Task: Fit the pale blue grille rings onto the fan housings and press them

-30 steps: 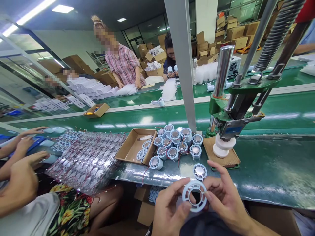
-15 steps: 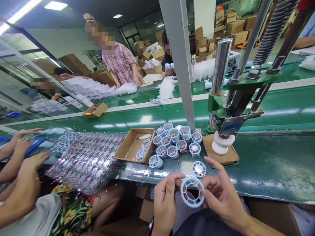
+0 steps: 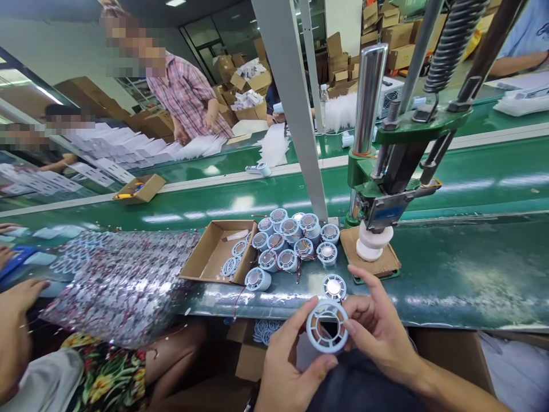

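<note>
My left hand (image 3: 287, 366) and right hand (image 3: 377, 332) are gripping a pale blue plastic ring (image 3: 327, 327) between fingertips, holding it just off the near edge of the green table (image 3: 472, 274). A finished round unit (image 3: 334, 286) is lying on the table right behind the ring (its metal centre facing up), and a cluster of similar units (image 3: 291, 240) is sitting beside an open cardboard box (image 3: 210, 257). The green hand press (image 3: 386, 189) is standing over a white block (image 3: 372, 241). A co-worker's hand (image 3: 17, 326) is resting far left.
</note>
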Demonstrator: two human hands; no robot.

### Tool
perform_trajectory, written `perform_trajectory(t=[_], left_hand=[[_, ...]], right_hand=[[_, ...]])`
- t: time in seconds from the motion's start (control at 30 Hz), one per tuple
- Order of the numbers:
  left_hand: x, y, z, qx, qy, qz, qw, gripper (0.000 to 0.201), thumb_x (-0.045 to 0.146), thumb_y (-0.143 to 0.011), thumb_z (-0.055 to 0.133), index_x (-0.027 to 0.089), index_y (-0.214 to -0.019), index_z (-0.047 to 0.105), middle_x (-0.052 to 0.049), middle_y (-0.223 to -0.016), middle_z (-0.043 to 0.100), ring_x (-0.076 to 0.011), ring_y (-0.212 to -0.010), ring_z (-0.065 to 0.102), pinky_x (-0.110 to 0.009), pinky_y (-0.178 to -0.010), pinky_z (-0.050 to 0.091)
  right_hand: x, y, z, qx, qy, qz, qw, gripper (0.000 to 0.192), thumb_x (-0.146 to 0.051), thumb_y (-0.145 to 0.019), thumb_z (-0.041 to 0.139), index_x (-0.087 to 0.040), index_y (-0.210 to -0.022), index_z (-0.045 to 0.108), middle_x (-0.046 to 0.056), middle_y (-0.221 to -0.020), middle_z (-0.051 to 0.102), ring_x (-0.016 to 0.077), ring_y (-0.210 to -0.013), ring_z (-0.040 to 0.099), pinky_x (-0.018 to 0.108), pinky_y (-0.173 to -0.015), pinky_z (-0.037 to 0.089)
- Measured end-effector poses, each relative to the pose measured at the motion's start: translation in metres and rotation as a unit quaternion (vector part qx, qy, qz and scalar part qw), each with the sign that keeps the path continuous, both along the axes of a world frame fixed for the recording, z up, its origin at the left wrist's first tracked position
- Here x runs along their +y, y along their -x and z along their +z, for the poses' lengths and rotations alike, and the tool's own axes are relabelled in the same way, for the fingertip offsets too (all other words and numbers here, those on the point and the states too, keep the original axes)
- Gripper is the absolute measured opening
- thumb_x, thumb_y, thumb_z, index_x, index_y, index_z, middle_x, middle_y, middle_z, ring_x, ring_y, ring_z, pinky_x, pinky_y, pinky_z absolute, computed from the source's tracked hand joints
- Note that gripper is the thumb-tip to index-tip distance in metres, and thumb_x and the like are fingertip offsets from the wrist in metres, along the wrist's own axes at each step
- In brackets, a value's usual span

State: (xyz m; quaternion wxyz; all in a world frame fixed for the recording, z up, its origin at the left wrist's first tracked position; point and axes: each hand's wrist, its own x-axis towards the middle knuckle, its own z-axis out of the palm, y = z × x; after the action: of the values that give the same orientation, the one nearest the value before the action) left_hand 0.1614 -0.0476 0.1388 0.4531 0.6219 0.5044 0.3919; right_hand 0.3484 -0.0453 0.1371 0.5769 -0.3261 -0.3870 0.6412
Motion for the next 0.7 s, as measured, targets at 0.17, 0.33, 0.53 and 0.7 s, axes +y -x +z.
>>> perform_trajectory(t=[0.17,0.33,0.53,0.7], left_hand=[[-0.001,-0.004,0.003,-0.013,0.018,0.014,1.0,0.069,0.057,-0.072,0.083,0.022,-0.129,0.07,-0.012,-0.112,0.077,-0.0307,-0.101,0.074,-0.037,-0.095,0.058],[0.0,-0.01,0.01,-0.037,0.028,0.028,0.999,0.07,0.059,-0.066,0.086,0.023,-0.125,0.073,-0.009,-0.102,0.08,-0.0277,-0.094,0.076,-0.031,-0.089,0.06],[0.0,-0.017,0.016,-0.079,0.041,0.028,0.996,0.069,0.053,-0.07,0.086,0.018,-0.126,0.07,-0.008,-0.1,0.08,-0.0265,-0.091,0.076,-0.031,-0.086,0.062],[-0.003,-0.016,0.006,-0.054,0.029,0.018,0.998,0.063,0.051,-0.077,0.081,0.02,-0.13,0.067,-0.008,-0.105,0.079,-0.0251,-0.096,0.075,-0.029,-0.088,0.06]], right_hand=[[-0.005,-0.006,-0.005,0.055,-0.02,0.022,0.998,0.056,-0.042,-0.096,0.065,-0.031,-0.14,0.033,-0.003,-0.082,0.066,0.0112,-0.063,0.067,0.024,-0.062,0.054],[-0.008,-0.009,-0.005,0.093,-0.041,0.037,0.994,0.052,-0.034,-0.098,0.065,-0.032,-0.141,0.035,-0.003,-0.085,0.069,0.0103,-0.068,0.07,0.024,-0.068,0.055],[-0.006,-0.008,-0.004,0.133,-0.027,0.049,0.99,0.052,-0.027,-0.095,0.07,-0.032,-0.139,0.042,-0.002,-0.087,0.07,0.0094,-0.067,0.072,0.022,-0.065,0.057],[-0.005,-0.006,-0.01,0.165,0.002,0.077,0.983,0.052,-0.025,-0.091,0.074,-0.034,-0.137,0.052,-0.003,-0.088,0.07,0.0082,-0.068,0.072,0.02,-0.064,0.059]])
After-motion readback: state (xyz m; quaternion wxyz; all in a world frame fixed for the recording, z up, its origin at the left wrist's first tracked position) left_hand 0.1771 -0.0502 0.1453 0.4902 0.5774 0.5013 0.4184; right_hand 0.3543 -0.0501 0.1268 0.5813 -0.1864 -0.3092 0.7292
